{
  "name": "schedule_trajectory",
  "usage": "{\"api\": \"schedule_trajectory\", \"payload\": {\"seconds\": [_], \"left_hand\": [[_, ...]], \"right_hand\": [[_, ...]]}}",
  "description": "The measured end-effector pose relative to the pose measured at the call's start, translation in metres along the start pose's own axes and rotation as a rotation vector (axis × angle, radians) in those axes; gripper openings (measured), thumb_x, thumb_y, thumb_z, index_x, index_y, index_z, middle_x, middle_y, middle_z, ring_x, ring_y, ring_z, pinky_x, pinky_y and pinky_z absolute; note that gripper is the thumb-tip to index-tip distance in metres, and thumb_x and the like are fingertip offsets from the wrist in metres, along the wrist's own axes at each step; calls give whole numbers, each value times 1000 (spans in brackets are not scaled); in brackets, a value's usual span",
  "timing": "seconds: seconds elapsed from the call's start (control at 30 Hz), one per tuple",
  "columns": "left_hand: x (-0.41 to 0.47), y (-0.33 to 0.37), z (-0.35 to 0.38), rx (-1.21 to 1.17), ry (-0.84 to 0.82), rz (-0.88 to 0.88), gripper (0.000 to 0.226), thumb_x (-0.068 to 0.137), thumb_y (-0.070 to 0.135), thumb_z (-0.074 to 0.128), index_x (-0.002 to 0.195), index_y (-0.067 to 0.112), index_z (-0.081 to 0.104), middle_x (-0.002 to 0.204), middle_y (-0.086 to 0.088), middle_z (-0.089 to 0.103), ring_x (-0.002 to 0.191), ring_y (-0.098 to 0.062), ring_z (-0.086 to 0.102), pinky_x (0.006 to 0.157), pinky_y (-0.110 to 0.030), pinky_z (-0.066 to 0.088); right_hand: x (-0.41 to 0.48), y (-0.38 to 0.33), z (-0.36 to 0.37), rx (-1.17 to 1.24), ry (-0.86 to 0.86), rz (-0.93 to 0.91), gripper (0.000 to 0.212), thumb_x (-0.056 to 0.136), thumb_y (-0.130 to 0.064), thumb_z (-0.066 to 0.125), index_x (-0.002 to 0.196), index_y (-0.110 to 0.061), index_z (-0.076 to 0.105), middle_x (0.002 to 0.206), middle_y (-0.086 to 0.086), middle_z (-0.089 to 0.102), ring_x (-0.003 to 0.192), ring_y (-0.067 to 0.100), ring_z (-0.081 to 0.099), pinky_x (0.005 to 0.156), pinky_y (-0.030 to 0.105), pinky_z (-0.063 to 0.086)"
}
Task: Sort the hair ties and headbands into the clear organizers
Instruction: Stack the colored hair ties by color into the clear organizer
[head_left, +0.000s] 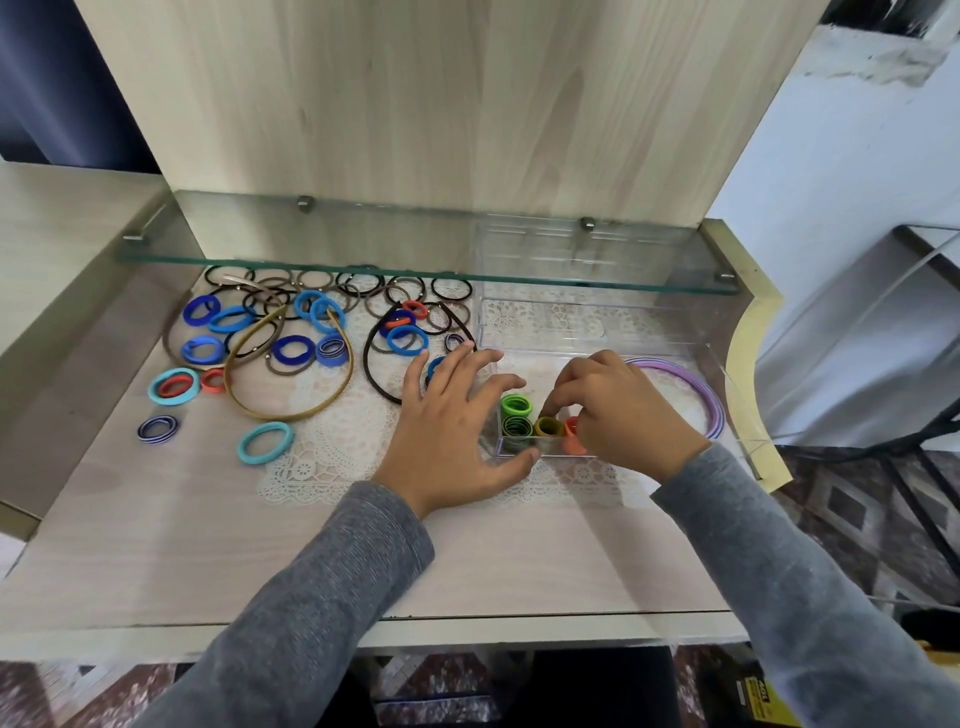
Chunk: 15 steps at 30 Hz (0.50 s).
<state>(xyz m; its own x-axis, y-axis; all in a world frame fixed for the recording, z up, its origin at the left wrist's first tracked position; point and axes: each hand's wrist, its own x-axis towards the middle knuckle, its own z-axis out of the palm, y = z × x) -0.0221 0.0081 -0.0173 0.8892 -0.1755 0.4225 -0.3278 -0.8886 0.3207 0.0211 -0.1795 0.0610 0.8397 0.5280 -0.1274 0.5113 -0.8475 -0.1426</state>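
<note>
**Sorting in progress: both hands at the front clear organizer**

Location: the small clear organizer (497, 448) sits on a lace mat (332, 447) at the front right of the wooden desk (208, 545). A larger clear organizer (571, 325) lies just behind it, its long axis running left to right under the glass shelf (415, 260).

Contents: green hair ties (516, 404), a mustard hair tie (549, 427) and orange hair ties (571, 436) stand on edge in a row along the front wall, their openings facing the person.

Left hand (447, 431): palm down, fingers straight and spread wide over the organizer's left end, thumb lying at its front corner. It holds nothing.

Right hand (618, 415): fingers curled downward onto the row, index tip on the mustard tie's upper rim. Whether the thumb closes on it cannot be told.

Headbands: a purple headband (712, 402) lies flat inside clear walls to the right, its arc bulging rightward and its ends hidden by the right hand. A gold headband (291, 411) lies flat on the mat, closed bend toward the person, open ends pointing to the back. A dark brown headband (371, 364) lies likewise, partly under the left hand.

Unsorted: loose blue ties (293, 349), black ties (452, 288) and a teal tie (265, 441) are spread across the left of the desk.
</note>
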Motion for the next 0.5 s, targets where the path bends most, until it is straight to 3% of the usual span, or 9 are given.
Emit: {"api": "schedule_trajectory", "payload": {"seconds": [0.33, 0.5], "left_hand": [[0, 0, 0, 19, -13, -4, 63, 77, 76, 49, 127, 38, 53, 149, 8, 40, 147, -18, 26, 119, -56, 10], [0, -1, 0, 21, -9, 2, 63, 77, 76, 49, 126, 37, 54, 147, 8, 41, 146, -19, 27, 119, -57, 11]], "right_hand": [[2, 11, 6, 65, 54, 13, 40, 84, -6, 52, 104, -35, 70, 117, -7, 58, 112, 18, 39, 93, 34, 34], [-3, 28, 10, 95, 129, 38, 23, 80, -11, 65, 92, -28, 76, 107, -5, 62, 107, 23, 44, 90, 41, 40]]}}
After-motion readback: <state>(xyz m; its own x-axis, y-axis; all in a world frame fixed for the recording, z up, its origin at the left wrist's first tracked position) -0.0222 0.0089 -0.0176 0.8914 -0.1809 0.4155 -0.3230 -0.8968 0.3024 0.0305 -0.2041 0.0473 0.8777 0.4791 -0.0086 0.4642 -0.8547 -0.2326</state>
